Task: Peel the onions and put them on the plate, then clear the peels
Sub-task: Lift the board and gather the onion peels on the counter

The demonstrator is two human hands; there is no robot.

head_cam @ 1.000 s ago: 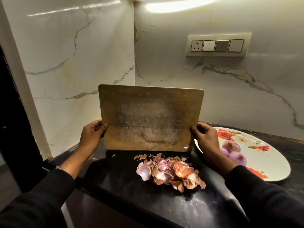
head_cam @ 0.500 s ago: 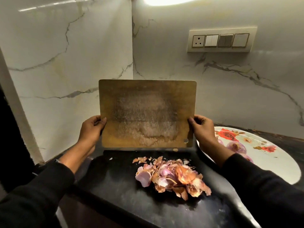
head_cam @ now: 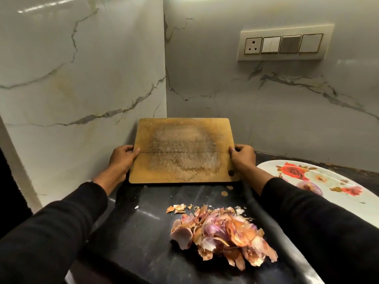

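Both grips, left hand (head_cam: 122, 158), right hand (head_cam: 243, 158), clasping cutting board (head_cam: 183, 150), peels (head_cam: 221, 234) nearby

cutting board (head_cam: 182, 150): 1 | plate (head_cam: 348, 181): 1 | peel pile (head_cam: 221, 234): 1 | hands: 2 | switch panel (head_cam: 285, 43): 1

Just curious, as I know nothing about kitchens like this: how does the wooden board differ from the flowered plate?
The wooden board is rectangular, plain brown and stained; the flowered plate is rounded, white, with red roses. The board is tilted up toward the wall, gripped by the left hand and right hand; the plate lies flat, untouched. The board carries nothing; the plate holds a peeled onion. Both are at the dark counter.
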